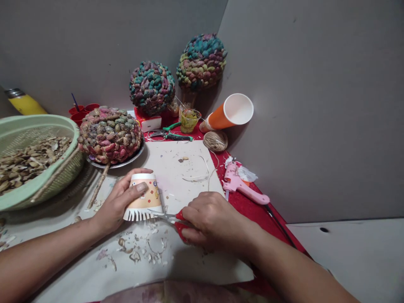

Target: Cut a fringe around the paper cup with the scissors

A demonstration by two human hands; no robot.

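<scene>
My left hand (126,195) is closed around a paper cup (150,194), which is upside down with its open end toward me. The cup is peach with small printed figures and white bands. Along its lower edge runs a row of short cut strips. My right hand (206,219) grips red-handled scissors (180,227). Their blades are parted and reach the cup's cut edge on its right side. Below the cup, shell scraps (148,248) lie scattered on the pale board (186,198).
At left stand a green basket (41,189) of shells and a shell-covered ball (110,134) on a metal plate. Pliers (172,132), two more balls, an orange cup (224,111) and twine (215,141) lie behind. A pink glue gun (243,185) with a cable rests at right.
</scene>
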